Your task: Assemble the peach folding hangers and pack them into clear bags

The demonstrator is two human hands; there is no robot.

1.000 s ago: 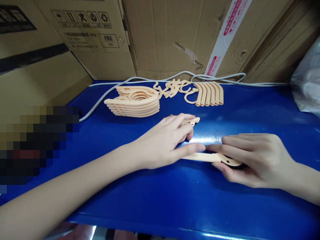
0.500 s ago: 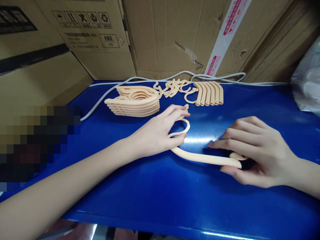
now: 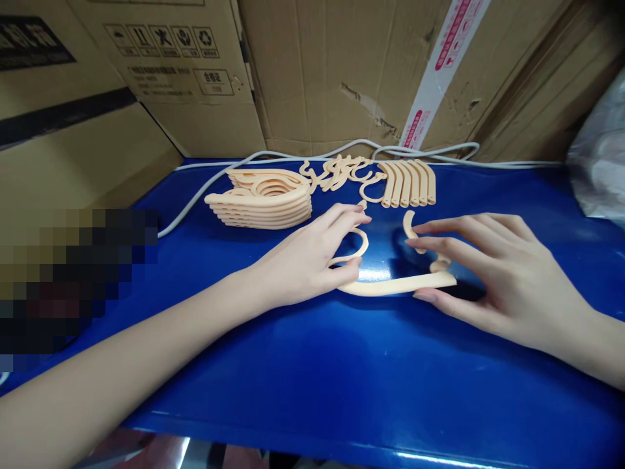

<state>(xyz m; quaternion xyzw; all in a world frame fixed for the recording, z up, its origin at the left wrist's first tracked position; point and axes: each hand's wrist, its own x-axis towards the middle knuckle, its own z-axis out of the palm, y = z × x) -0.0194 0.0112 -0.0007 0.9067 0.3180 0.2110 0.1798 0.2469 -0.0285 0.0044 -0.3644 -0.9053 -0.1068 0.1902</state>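
Observation:
A cream plastic hanger (image 3: 398, 285) lies low over the blue table, its long arm running right from under my left hand (image 3: 312, 254). The left thumb and fingers close round its looped part, and the palm hides much of it. My right hand (image 3: 498, 267) curls round the far end, with its thumb at the long arm and two fingertips on a short curved cream piece (image 3: 410, 228). Between them a small rounded cream bit shows. Whether the curved piece is joined to the hanger I cannot tell.
Behind my left hand is a stack of cream hangers (image 3: 261, 208). Loose cream hooks (image 3: 336, 172) and a row of short curved cream pieces (image 3: 407, 184) lie further right. A white cable (image 3: 195, 198) runs along the cardboard boxes (image 3: 317, 78). A clear plastic bag (image 3: 600, 156) stands at right.
My right hand has moved a little left and turned, its fingers spreading wider. The hanger's right end has swung up and away from me, and the curved piece has come into view. My left hand stays put.

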